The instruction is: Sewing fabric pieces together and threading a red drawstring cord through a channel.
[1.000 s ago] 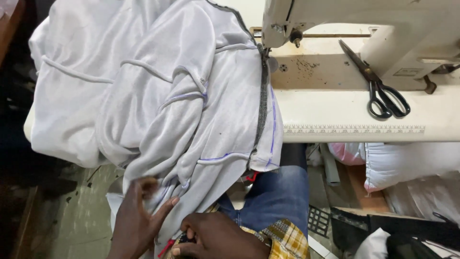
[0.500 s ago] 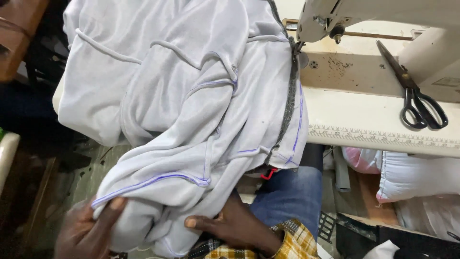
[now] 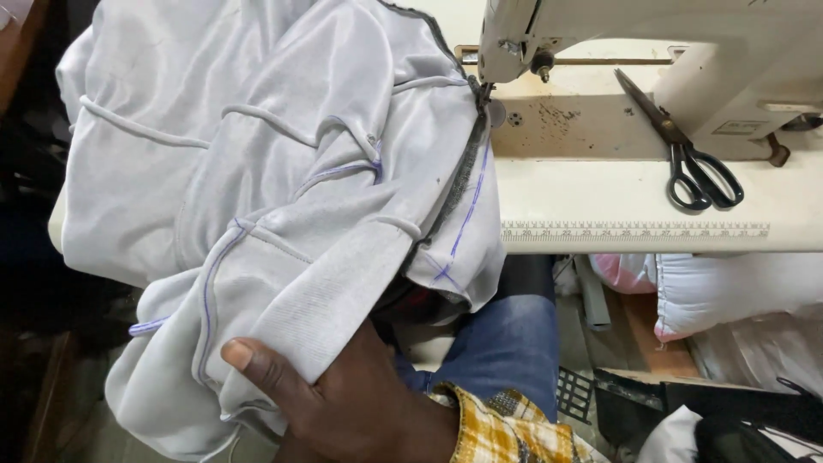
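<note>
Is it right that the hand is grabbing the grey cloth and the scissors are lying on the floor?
Not quite. The hand does grip the grey cloth, but the scissors are not on the floor. The head view shows them lying on the sewing table, right of the needle, beside the sewing machine.

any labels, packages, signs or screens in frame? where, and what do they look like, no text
Small label plate: on the sewing machine's cream body, upper right; rectangular, pale.
Printed ruler strip: along the table's front edge; long, narrow, white with dark marks.
White bag: under the table, right; soft, bulging.
No screens or signs.
</note>
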